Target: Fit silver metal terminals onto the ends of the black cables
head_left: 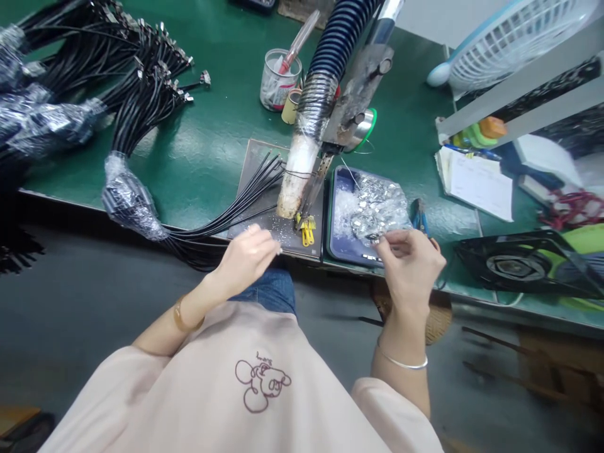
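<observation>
Left hand (250, 254) near black cables (243, 200), can't tell if fingers grip; stray sweep could snag them. Right hand (411, 267) fingers pinching small part (374, 240) over tray (346, 248); slack pinch could drop it.

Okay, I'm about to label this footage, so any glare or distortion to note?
Head view: glare flecks the plastic wrap and clear bag; soft sheen on the green tabletop; the pale fan looks stretched near the corner.
</observation>
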Demonstrator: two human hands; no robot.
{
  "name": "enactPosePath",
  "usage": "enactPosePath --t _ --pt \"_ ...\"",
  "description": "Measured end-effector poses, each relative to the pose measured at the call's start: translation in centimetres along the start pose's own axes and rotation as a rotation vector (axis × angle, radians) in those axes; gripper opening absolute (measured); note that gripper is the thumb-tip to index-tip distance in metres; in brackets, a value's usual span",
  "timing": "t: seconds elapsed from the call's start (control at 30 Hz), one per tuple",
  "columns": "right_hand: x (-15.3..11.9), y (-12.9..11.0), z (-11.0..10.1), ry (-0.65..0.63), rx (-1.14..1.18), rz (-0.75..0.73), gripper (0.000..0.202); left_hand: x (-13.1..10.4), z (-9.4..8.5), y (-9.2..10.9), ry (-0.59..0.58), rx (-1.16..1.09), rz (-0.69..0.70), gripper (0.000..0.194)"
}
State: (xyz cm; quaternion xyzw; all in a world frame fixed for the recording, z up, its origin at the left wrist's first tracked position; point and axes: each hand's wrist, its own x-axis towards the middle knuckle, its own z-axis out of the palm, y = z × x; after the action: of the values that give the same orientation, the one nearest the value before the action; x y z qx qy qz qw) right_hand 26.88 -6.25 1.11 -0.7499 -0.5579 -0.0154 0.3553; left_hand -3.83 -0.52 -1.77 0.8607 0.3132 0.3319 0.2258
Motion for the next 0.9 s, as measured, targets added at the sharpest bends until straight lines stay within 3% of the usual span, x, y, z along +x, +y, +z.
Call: enactPosePath --t 0.13,0.2,0.23,0.33,0.37,0.43,0.53,0.6,0.77,0.9 --pt "-1.0 -2.3 -0.9 0.058 0.171 0.067 0.014 0.3 -1.0 1.4 -0.511 -0.522 0.027 0.015" --pt "-1.9 -3.8 -0.8 0.041 0.362 0.087 0.019 0.9 -0.9 1.8 -0.580 -0.785 -0.098 0.012" --pt "-2.4 -4.7 -0.6 0.009 0.464 0.088 0.020 1.3 -0.7 1.8 -0.524 -0.888 -0.208 0.010" --pt "-3.9 -7.1 0.7 -0.102 0.647 0.058 0.019 2.1 0.5 1.7 -0.151 -1.058 -0.544 0.015" --pt "-4.3 -7.9 1.3 -0.124 0.648 0.027 0.017 2.3 0.8 1.7 -0.044 -1.087 -0.608 0.018" --pt "-4.9 -9.0 2.5 -0.058 0.552 -0.058 0.012 2.5 1.4 1.6 0.065 -1.129 -0.663 0.025" --pt "-5.2 -9.7 4.1 0.078 0.395 -0.245 0.010 2.5 1.6 1.7 0.092 -1.133 -0.681 0.026" --pt "-5.3 -9.6 4.9 0.115 0.394 -0.294 0.013 2.5 1.5 1.9 0.093 -1.108 -0.686 0.025" --pt "-5.7 -9.2 5.7 0.120 0.612 -0.138 0.013 2.4 1.6 2.3 0.102 -1.033 -0.672 0.021" --pt "-5.6 -9.3 5.6 0.126 0.598 -0.123 0.011 2.4 1.8 2.6 0.100 -0.993 -0.659 0.017"
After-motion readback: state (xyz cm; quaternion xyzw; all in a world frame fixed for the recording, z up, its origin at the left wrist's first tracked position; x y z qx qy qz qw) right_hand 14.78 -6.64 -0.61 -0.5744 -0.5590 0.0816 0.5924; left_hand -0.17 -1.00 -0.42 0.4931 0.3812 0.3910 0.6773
